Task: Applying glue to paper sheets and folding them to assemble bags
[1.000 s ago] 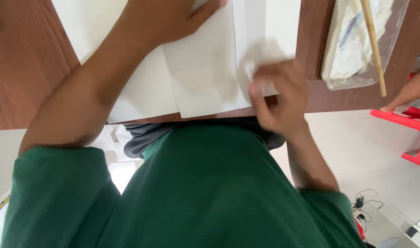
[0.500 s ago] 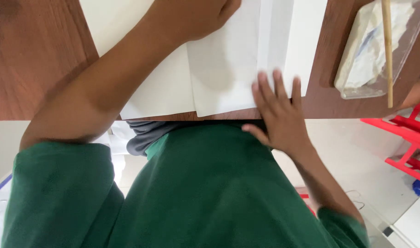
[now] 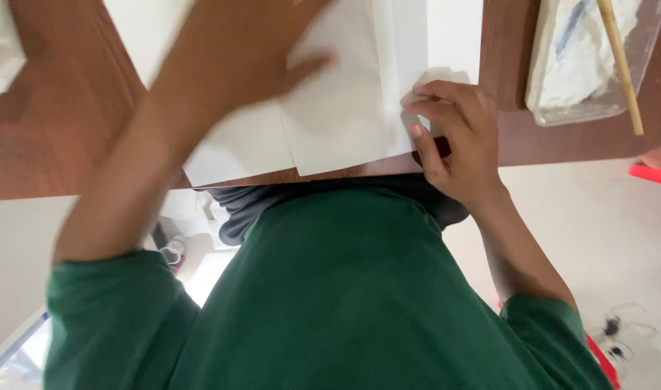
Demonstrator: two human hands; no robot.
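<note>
White paper sheet [image 3: 345, 123] — flat, creased, matte

Right hand [image 3: 457, 141] no longer lying flat with fingers spread at table edge [image 3: 77, 184] as half second ago; now curling, fingertips pinching near corner of white paper [image 3: 345, 108]. Left hand [image 3: 251, 50] sliding over paper, blurring, thumb possibly spreading outward. Camera view shifting slightly.

Left hand [image 3: 272, 50] flat, blurred; right hand [image 3: 457, 137] fingers curled, pinching.
</note>
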